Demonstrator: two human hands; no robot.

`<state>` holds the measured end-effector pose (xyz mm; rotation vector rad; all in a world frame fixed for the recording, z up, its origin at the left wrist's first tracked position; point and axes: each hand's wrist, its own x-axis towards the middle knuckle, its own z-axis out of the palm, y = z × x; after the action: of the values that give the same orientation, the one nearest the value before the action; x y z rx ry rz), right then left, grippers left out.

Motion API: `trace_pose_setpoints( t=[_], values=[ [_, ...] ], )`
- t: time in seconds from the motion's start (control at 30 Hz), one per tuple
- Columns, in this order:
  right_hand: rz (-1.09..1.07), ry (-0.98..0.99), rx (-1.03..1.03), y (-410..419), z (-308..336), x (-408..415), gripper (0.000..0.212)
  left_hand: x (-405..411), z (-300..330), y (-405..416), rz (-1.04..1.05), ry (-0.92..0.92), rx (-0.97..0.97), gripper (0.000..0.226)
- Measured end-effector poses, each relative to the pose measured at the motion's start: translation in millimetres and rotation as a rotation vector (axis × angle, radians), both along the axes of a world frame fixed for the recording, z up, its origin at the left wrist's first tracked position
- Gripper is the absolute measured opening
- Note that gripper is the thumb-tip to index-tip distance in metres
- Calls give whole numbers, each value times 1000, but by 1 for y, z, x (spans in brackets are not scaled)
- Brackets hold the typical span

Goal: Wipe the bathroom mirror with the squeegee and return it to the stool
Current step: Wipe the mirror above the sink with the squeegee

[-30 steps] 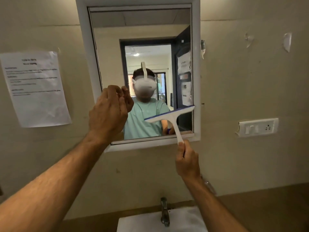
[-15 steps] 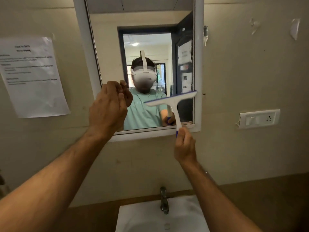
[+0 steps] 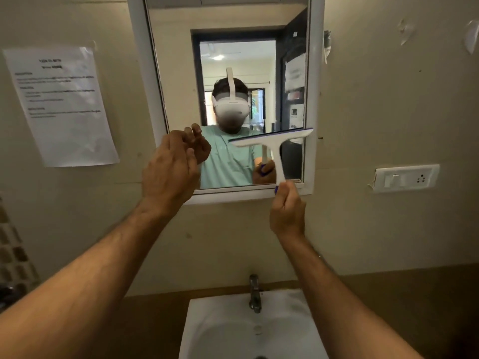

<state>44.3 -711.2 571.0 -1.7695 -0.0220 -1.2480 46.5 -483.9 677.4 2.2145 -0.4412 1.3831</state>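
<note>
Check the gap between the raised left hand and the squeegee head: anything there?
In the head view, nothing solid lies between the left hand and the squeegee; only the mirror behind, reflecting a green shirt.

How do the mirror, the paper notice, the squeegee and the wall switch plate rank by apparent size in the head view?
1. mirror
2. paper notice
3. squeegee and switch plate: these look about equal, and the squeegee is nearer to the camera, so I do not rank them.
</note>
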Motion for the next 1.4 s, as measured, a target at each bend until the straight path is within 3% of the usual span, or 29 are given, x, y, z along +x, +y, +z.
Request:
trace_pose_setpoints(
  t=[0.4,0.67,0.77,0.9,1.03,1.2,1.4],
  values=[
    [-46,226,-43,-5,-79,-19,31,-13,-50,7,74,114,-1,18],
    [-5,27,-14,-3,-8,-17,26,-19,-35,-2,83,98,-30,22],
    [-7,65,-29,-8,16,-12,28,-23,-21,-9,61,67,-38,20],
    [19,216,-52,-20,-25,-15,31,-27,-9,-10,53,16,-32,18],
    [23,235,-66,-24,-59,-25,33,-27,-2,-7,63,5,8,17],
    [93,133,-76,-25,8,-22,23,-30,38,-12,48,-73,38,23],
    [353,43,45,-11,117,-2,40,-37,73,-22,39,-156,21,32]
  ],
)
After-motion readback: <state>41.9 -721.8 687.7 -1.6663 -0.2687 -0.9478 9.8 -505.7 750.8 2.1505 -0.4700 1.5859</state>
